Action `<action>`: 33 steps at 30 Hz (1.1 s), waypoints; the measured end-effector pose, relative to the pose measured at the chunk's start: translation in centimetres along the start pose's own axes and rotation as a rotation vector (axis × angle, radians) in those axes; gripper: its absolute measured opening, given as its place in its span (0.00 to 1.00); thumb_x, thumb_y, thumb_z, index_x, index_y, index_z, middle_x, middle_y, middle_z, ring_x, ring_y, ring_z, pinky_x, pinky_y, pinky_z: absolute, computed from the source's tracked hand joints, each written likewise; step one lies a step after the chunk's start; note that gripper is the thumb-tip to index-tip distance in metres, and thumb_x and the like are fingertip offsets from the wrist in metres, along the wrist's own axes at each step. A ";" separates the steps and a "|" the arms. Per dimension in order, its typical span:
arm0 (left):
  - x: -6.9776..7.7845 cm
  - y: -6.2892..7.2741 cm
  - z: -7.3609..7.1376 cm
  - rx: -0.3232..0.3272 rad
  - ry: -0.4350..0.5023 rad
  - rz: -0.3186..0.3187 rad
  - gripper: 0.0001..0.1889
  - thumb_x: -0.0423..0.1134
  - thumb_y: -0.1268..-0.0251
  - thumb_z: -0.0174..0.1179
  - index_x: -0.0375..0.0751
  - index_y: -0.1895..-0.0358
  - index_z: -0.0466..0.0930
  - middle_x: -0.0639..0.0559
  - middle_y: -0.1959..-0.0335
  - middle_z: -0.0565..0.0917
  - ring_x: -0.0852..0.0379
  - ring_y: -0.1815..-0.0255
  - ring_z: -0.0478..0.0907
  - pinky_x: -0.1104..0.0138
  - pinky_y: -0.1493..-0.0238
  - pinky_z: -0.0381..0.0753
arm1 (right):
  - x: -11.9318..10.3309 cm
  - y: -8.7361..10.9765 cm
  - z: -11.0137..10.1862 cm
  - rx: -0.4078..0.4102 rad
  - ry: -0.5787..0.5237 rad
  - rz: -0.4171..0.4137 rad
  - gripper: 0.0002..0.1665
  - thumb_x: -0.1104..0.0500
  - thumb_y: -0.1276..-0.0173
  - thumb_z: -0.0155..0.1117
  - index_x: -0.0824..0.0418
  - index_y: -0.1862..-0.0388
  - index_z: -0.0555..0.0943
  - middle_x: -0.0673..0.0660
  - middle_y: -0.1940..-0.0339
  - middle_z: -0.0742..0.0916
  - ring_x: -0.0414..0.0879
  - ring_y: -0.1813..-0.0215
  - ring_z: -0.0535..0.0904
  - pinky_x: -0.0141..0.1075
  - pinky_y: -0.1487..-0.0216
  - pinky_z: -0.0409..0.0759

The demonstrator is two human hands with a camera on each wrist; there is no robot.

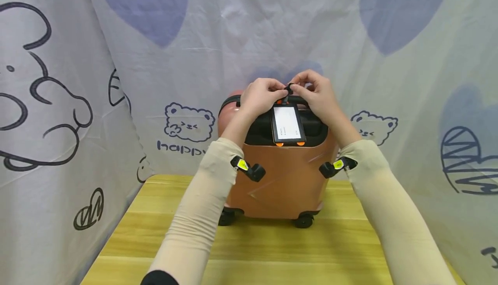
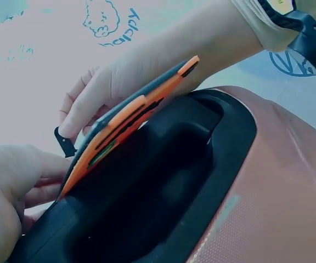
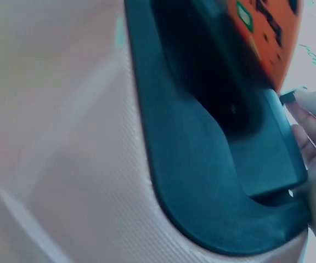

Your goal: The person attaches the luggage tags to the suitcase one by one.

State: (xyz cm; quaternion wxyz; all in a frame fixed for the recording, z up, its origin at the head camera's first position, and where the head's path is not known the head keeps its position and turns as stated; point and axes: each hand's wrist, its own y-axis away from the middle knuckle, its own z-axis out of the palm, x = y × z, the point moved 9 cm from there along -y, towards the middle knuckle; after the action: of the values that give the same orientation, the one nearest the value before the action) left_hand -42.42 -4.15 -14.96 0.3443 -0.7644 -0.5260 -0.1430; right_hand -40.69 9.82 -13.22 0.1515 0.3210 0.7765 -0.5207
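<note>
An orange-pink suitcase (image 1: 280,181) stands upright, its black top handle (image 1: 307,100) facing up. A luggage tag (image 1: 288,123) with a white card in a black frame hangs over the handle; its orange back (image 2: 130,123) shows in the left wrist view. My left hand (image 1: 260,97) pinches the tag's black strap (image 1: 289,88) close to the tag's upper end. From the other side my right hand (image 1: 318,94) pinches the strap between thumb and fingers. The punched strap end (image 2: 65,143) sticks out by the right fingertips in the left wrist view.
The suitcase rests on its black wheels (image 1: 303,221) on a yellow wood-grain table (image 1: 253,250). A pale cloth (image 1: 272,25) printed with hearts and bears hangs behind and at both sides. Small black cameras (image 1: 254,171) are strapped at both wrists.
</note>
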 end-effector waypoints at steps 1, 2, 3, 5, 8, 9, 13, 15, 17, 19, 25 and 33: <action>0.0 0.0 0.0 0.004 -0.004 -0.006 0.16 0.56 0.31 0.56 0.59 0.47 0.83 0.61 0.49 0.85 0.60 0.50 0.79 0.63 0.51 0.76 | 0.1 0.0 -0.2 -0.004 -0.019 0.003 0.09 0.60 0.29 0.61 0.65 0.58 0.82 0.45 0.63 0.82 0.42 0.68 0.74 0.29 0.63 0.72; 0.0 0.0 0.1 0.006 -0.006 -0.010 0.15 0.56 0.31 0.56 0.59 0.47 0.84 0.61 0.50 0.85 0.60 0.50 0.79 0.63 0.52 0.76 | 0.2 -0.1 -0.3 -0.013 -0.040 0.009 0.09 0.60 0.28 0.60 0.65 0.58 0.82 0.44 0.63 0.82 0.42 0.66 0.74 0.30 0.63 0.71; 0.0 0.0 0.1 0.008 -0.007 -0.012 0.15 0.56 0.31 0.57 0.59 0.48 0.84 0.61 0.50 0.85 0.60 0.51 0.79 0.63 0.52 0.75 | 0.4 -0.2 -0.5 -0.023 -0.060 0.022 0.09 0.59 0.28 0.59 0.64 0.57 0.83 0.43 0.64 0.83 0.42 0.65 0.74 0.31 0.62 0.70; 0.0 0.0 0.1 0.010 -0.008 -0.014 0.15 0.56 0.31 0.57 0.59 0.48 0.84 0.61 0.50 0.86 0.60 0.51 0.80 0.63 0.53 0.75 | 0.7 -0.4 -0.6 -0.062 -0.085 0.062 0.11 0.57 0.27 0.58 0.61 0.55 0.84 0.42 0.64 0.83 0.43 0.61 0.74 0.33 0.60 0.70; 0.0 0.0 0.1 0.013 -0.010 -0.013 0.15 0.56 0.32 0.57 0.59 0.47 0.84 0.61 0.50 0.86 0.60 0.50 0.80 0.63 0.52 0.76 | 1.3 -0.7 -0.2 -0.184 -0.053 0.120 0.15 0.52 0.25 0.56 0.57 0.48 0.84 0.44 0.57 0.84 0.46 0.59 0.74 0.34 0.59 0.71; 0.0 0.0 0.1 0.013 -0.013 -0.013 0.15 0.56 0.32 0.57 0.59 0.47 0.84 0.62 0.49 0.85 0.60 0.50 0.80 0.63 0.52 0.76 | 1.5 -0.8 0.0 -0.226 -0.041 0.139 0.16 0.51 0.26 0.56 0.56 0.47 0.84 0.45 0.55 0.84 0.46 0.59 0.74 0.34 0.59 0.72; 0.0 -0.1 0.1 0.008 -0.017 -0.015 0.16 0.56 0.32 0.57 0.60 0.46 0.83 0.62 0.49 0.85 0.61 0.50 0.79 0.63 0.53 0.75 | 2.1 -1.1 0.6 -0.361 -0.019 0.183 0.18 0.49 0.26 0.56 0.56 0.44 0.83 0.47 0.51 0.83 0.48 0.57 0.73 0.35 0.58 0.72; 0.0 -0.2 0.1 0.005 -0.018 -0.013 0.16 0.57 0.32 0.57 0.61 0.46 0.83 0.63 0.49 0.85 0.61 0.51 0.79 0.64 0.53 0.75 | 2.1 -1.2 0.6 -0.395 -0.038 0.193 0.18 0.51 0.25 0.56 0.57 0.45 0.82 0.46 0.52 0.83 0.47 0.56 0.73 0.34 0.57 0.73; 0.1 -0.2 0.1 0.006 -0.017 -0.010 0.16 0.57 0.33 0.58 0.61 0.46 0.84 0.63 0.49 0.85 0.62 0.51 0.80 0.64 0.53 0.75 | 2.2 -1.2 0.7 -0.418 -0.058 0.200 0.17 0.52 0.25 0.56 0.58 0.46 0.82 0.45 0.53 0.84 0.45 0.56 0.75 0.33 0.56 0.74; 0.1 -0.2 0.1 0.010 -0.016 -0.005 0.16 0.57 0.33 0.58 0.61 0.47 0.84 0.63 0.49 0.86 0.62 0.51 0.80 0.64 0.54 0.75 | 2.4 -1.3 0.8 -0.428 -0.082 0.213 0.15 0.53 0.26 0.57 0.58 0.47 0.82 0.45 0.54 0.84 0.44 0.54 0.76 0.32 0.54 0.75; 0.1 -0.3 0.2 0.016 -0.015 -0.002 0.15 0.57 0.35 0.60 0.61 0.49 0.84 0.64 0.53 0.86 0.64 0.56 0.80 0.65 0.56 0.75 | 2.8 -1.5 0.8 -0.408 -0.144 0.247 0.09 0.55 0.26 0.57 0.58 0.55 0.80 0.49 0.62 0.81 0.44 0.60 0.74 0.31 0.58 0.76; 0.2 -0.2 0.4 0.002 -0.085 0.011 0.14 0.61 0.36 0.59 0.58 0.59 0.81 0.63 0.61 0.83 0.61 0.62 0.76 0.66 0.59 0.71 | 3.6 -1.3 0.8 -0.407 -0.235 0.317 0.09 0.54 0.25 0.55 0.58 0.58 0.77 0.49 0.71 0.76 0.42 0.69 0.69 0.31 0.64 0.74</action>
State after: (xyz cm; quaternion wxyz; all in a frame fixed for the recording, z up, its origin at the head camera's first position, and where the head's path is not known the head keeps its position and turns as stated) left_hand -42.54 -3.67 -15.07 0.3232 -0.7724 -0.5360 -0.1079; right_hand -44.34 9.99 -14.63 0.3813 0.3389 0.7822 -0.3577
